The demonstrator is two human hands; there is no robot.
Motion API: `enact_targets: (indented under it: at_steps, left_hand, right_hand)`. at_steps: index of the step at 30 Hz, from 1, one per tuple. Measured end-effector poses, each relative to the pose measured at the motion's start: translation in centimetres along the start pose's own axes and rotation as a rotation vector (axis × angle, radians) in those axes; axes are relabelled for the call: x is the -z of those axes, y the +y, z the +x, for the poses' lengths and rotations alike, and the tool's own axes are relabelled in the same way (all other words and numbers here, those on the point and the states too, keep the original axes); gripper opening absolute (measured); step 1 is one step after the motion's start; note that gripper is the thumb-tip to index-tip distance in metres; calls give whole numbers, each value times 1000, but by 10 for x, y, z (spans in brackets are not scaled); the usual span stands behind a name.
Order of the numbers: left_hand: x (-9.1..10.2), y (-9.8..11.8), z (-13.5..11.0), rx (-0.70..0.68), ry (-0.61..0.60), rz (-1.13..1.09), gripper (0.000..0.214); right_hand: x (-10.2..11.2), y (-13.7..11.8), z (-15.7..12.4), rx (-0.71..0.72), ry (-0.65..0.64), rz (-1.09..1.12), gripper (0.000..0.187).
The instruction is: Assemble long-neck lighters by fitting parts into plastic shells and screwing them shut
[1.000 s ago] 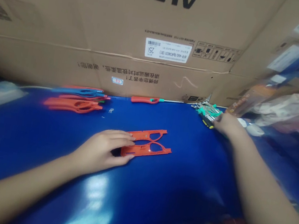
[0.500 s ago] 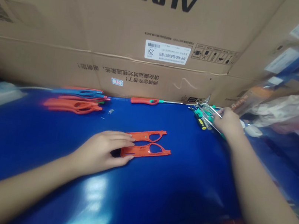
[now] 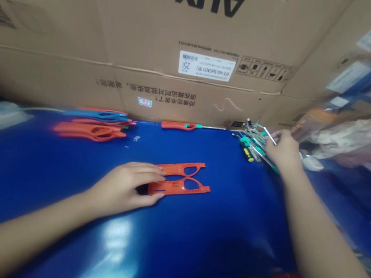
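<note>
Two orange lighter shell halves (image 3: pixel 195 187) lie side by side on the blue table, their hollow inner sides facing up. My left hand (image 3: pixel 132 187) grips their left ends, fingers on the upper half and thumb at the lower edge. At the back right, my right hand (image 3: pixel 283 149) is closed on a thin silver metal tube (image 3: pixel 269 136), whose end sticks out to the upper left. Just beside it lies a pile of metal rods with green plastic parts (image 3: pixel 253 142). A yellow-and-black screwdriver handle (image 3: pixel 248 154) pokes out of the pile.
A whole orange lighter (image 3: pixel 178 125) with a long metal nozzle lies along the cardboard box (image 3: pixel 136 25) at the back. Several orange and blue lighter shells (image 3: pixel 96 131) are stacked at the left. Small metal bits (image 3: pixel 136 138) lie near them. Plastic bags (image 3: pixel 356 136) sit at the right.
My right hand has shifted slightly and the silver tube in it now stands out above the pile. My left hand and the orange halves stay in place.
</note>
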State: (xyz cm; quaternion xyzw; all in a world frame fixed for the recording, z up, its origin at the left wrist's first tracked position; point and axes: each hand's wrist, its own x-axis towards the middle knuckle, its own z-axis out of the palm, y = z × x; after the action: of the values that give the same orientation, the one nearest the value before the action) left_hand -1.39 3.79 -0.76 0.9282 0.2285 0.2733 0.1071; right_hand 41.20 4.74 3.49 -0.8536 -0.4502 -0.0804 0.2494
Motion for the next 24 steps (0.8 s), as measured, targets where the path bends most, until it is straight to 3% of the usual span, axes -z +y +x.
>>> enact_targets:
  at_steps: [4,8,12,18,21,24]
  left_hand:
    - [2,9,9,-17,31,-32,40]
    - [-5,21,43,-25,51,-137,26]
    - [-31,23,115,47,82,-214,19]
    - [-89,11,241,147,-21,-153,28]
    - [-108,2,279,148,-53,-103,34]
    - [-118,-6,297,113,-78,-58,32]
  right_hand:
    - [5,-4,-1,-10,-16,-5,13]
    - [8,-8,-4,-35,-14,-29,20]
    - [2,-9,-5,-51,-41,-50,25]
    - [-2,-7,-4,-79,-77,-65,31]
    - [2,-8,-3,-71,-82,-74,34]
    - [5,-8,-2,-53,-87,-93,34]
